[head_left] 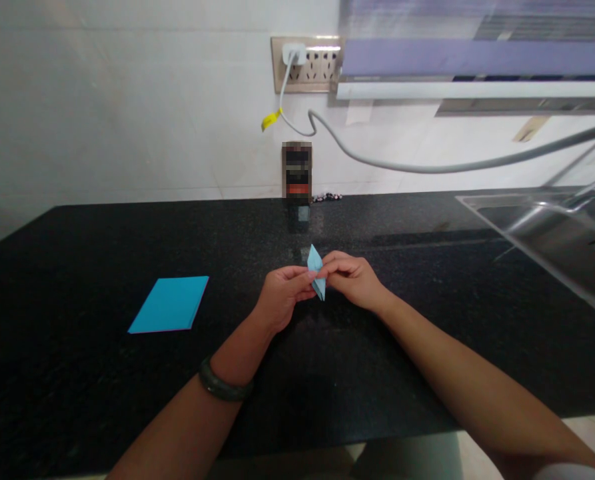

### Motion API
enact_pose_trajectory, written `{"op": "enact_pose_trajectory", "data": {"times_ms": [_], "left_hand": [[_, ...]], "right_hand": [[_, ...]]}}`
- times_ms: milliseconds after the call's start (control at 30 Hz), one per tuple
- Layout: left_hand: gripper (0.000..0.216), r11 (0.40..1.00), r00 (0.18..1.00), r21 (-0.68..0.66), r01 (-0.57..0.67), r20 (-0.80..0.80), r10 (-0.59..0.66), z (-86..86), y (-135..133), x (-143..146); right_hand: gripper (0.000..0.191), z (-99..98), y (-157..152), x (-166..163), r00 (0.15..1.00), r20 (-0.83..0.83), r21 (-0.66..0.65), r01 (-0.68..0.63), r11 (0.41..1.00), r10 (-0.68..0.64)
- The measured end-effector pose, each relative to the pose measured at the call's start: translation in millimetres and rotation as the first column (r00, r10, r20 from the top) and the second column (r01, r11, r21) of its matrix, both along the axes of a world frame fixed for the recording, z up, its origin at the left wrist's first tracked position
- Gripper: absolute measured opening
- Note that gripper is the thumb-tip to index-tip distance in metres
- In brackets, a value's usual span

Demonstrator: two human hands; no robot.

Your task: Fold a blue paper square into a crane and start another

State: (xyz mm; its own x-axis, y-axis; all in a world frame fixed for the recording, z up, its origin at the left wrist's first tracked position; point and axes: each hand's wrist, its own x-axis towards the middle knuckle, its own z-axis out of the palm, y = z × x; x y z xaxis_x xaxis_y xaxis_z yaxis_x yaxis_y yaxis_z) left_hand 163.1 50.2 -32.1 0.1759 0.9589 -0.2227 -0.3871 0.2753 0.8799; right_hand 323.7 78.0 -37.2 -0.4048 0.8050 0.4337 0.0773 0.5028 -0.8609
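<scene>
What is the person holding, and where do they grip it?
A small folded blue paper, pinched around its middle between the fingertips of the left hand and the right hand; its pointed ends stick out above and below.

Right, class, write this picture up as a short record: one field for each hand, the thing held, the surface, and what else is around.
left hand: pinches folded paper
right hand: pinches the same paper
folded paper: light blue, pointed, held over the counter
counter: black, speckled
blue sheet: flat on counter, left of the hands
sink: far right
wall socket: white plug, grey cable
</scene>
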Motion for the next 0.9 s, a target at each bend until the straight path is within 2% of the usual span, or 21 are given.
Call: {"op": "enact_pose_trajectory", "data": {"times_ms": [167, 267, 367, 467, 567, 667, 900], "left_hand": [[0.025, 1.0, 1.0, 0.001, -0.003, -0.003, 0.003, -4.7, 1.6, -1.0], [0.025, 1.0, 1.0, 0.016, -0.005, 0.0, 0.005, -5.5, 1.4, -0.8], [0.028, 0.999, 1.0, 0.02, -0.03, -0.01, 0.03, -4.6, 0.6, 0.4], [0.029, 0.997, 0.997, 0.034, -0.066, -0.034, 0.067, -3.7, 0.2, 1.7], [0.027, 0.991, 0.99, 0.053, -0.122, -0.063, 0.126, -3.1, 0.1, 2.6], [0.026, 0.982, 0.977, 0.089, -0.165, -0.121, 0.175, -3.1, -0.2, 3.4], [0.023, 0.976, 0.941, 0.156, -0.155, -0.277, 0.194, -5.4, -1.0, 5.3]], "right_hand": [[0.018, -2.7, 2.7, 1.5, 1.0, 0.015, 0.024, 0.018, 1.0, -0.018], [0.014, -1.3, 0.6, 1.1, 0.999, -0.03, -0.104, -0.026, 0.994, 0.023], [0.006, 0.8, -2.2, -2.6, 0.995, -0.103, -0.293, -0.042, 0.955, 0.012], [0.02, 1.5, -3.0, -7.3, 0.982, -0.175, -0.419, -0.004, 0.908, -0.076], [0.027, 2.3, -2.5, -9.1, 0.989, -0.119, -0.487, 0.018, 0.873, -0.086], [0.025, 3.8, -3.0, -9.2, 0.997, -0.026, -0.492, 0.048, 0.869, -0.069], [0.025, 3.9, -9.2, -17.0, 0.98, -0.04, -0.46, 0.157, 0.874, -0.197]]}}
